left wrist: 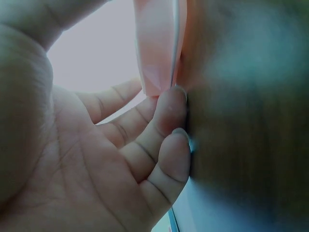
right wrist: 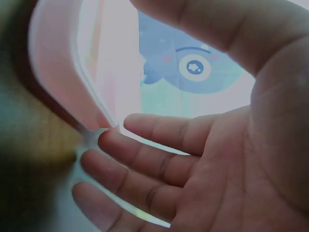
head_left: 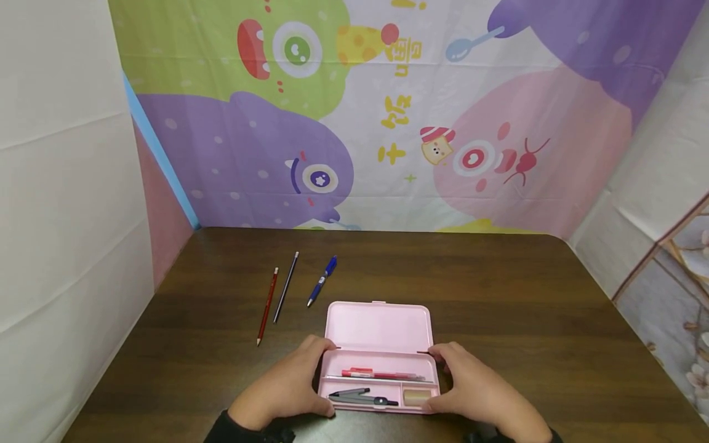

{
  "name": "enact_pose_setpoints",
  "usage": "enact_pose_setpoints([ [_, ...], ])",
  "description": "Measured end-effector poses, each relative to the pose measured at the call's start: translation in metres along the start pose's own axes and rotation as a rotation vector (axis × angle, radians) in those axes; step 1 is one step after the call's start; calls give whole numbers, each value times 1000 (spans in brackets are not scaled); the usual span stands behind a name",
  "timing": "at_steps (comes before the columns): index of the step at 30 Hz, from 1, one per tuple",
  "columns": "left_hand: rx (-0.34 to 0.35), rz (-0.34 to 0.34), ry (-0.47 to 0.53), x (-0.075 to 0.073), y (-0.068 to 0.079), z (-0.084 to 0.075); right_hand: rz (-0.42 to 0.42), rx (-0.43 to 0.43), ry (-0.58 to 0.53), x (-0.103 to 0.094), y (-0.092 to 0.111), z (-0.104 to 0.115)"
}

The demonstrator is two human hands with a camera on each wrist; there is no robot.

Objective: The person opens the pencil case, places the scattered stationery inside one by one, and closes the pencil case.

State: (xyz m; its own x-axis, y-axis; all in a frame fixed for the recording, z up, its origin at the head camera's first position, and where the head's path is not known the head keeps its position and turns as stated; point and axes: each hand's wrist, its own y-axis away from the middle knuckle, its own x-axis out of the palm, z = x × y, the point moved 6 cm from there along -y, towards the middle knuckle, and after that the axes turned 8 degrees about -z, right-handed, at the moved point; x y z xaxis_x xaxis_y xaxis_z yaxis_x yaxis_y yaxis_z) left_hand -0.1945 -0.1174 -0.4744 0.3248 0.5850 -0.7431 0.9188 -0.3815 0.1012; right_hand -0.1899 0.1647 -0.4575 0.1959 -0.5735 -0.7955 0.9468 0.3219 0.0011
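Note:
An open pink pencil case lies on the table with its lid folded back, away from me. My left hand holds its left side, thumb at the near corner and fingers by the hinge. The right side is held likewise by my right hand; in the right wrist view its fingers look fairly straight against the case's corner. Inside, a red pen occupies the far compartment. A grey compass sits in the near left section, beside a tan block that looks like an eraser.
Left of the case and farther off lie a red pencil, a dark pencil and a blue pen on the brown wooden table. A cartoon-printed cloth hangs behind the table's far edge.

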Motion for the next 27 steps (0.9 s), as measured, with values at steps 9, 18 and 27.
enact_pose_setpoints([
  [9, 55, -57, 7, -9, 6, -4, -36, -56, -92, 8, 14, -18],
  [18, 23, -185, -89, -42, 6, -2, -90, -83, -151, 11, 11, -28],
  [27, 28, -364, -294, -84, -3, 13, -84, -60, -178, 13, 8, -34],
])
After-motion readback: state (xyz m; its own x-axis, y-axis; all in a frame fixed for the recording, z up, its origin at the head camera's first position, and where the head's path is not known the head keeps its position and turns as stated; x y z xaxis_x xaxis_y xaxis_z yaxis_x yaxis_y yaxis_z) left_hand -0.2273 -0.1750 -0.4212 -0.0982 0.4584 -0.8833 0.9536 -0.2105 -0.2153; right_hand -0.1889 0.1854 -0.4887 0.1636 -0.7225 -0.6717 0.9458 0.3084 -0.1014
